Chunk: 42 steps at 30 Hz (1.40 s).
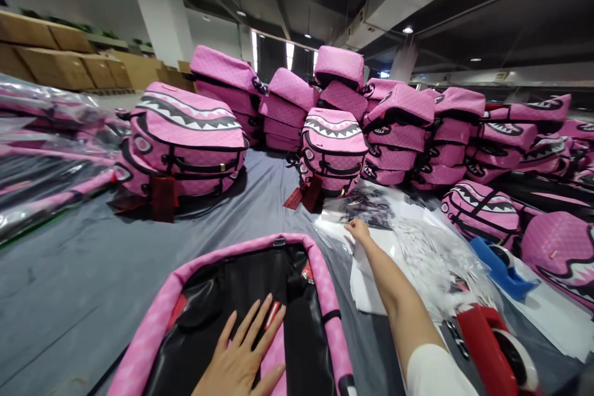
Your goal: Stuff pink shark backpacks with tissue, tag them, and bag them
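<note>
Backpack with padded pink edging and a glossy black panel [232, 275] lies flat, black side up, right in front of me on the grey cloth-covered counter [78, 303]. My left hand [245, 346] is spread on it, palm down, fingers apart, gripping nothing; reads as steadying the bag while the other arm reaches. Small red-and-white label [273, 315] shows just beside those fingers.

Right hand [358, 231] is stretched forward, fingers curled in, by the clear plastic film with dark contents [371, 207]. Can't tell if anything is pinched in it, or if it touches the film. White paper sheets [366, 284] sit under that arm, heap of thin white strings [427, 253] just right of it. Likely all parked on that side for an easy right-arm reach. Same logic probably for the red tape dispenser [487, 346] near my elbow; blue plastic dispenser [503, 269] is further out.

Ahead: two upright pink shark-mouth backpacks, one left [185, 136], one centre [331, 151], dark red tags [163, 198] hanging out front, easy to see. Stacked pink bags [288, 105] line up behind, presumably piled to save counter space.
</note>
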Tool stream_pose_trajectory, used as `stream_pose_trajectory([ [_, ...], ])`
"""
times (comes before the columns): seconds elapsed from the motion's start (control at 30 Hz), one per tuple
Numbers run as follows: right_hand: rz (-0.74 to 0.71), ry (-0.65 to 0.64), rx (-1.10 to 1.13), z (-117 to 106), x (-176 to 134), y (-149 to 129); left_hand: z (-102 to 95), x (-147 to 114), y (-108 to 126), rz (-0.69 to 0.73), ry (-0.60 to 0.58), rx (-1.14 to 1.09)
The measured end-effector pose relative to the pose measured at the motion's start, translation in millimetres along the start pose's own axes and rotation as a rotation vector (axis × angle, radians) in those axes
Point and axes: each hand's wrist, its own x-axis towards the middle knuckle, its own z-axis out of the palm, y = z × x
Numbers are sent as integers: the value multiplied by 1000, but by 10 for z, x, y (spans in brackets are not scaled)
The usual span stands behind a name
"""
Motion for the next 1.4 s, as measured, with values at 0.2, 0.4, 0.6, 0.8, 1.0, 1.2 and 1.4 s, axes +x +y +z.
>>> stream_pose_trajectory([
  [0.2, 101, 8, -88, 381, 304, 64, -95, 77, 4, 41, 13, 50],
  [0.4, 64, 22, -201, 269, 342, 136, -149, 102, 19, 39, 15, 37],
  [0.6, 13, 61, -292, -244, 278, 192, -140, 105, 33, 20, 18, 35],
  [0.8, -209, 100, -324, -815, -105, -229, 133, -36, 50, -83, -6, -93],
  [1.0, -489, 110, -315, -598, -1169, -1037, 113, -24, 26, -196, -163, -344],
  [1.2, -726, 198, -258, -175, -2291, -1293, -436, 208, 200, -870, 76, -1328],
  [1.4, -919, 155, -187, 357, -3171, -1144, -988, -77, 458, -1659, 229, -1929],
])
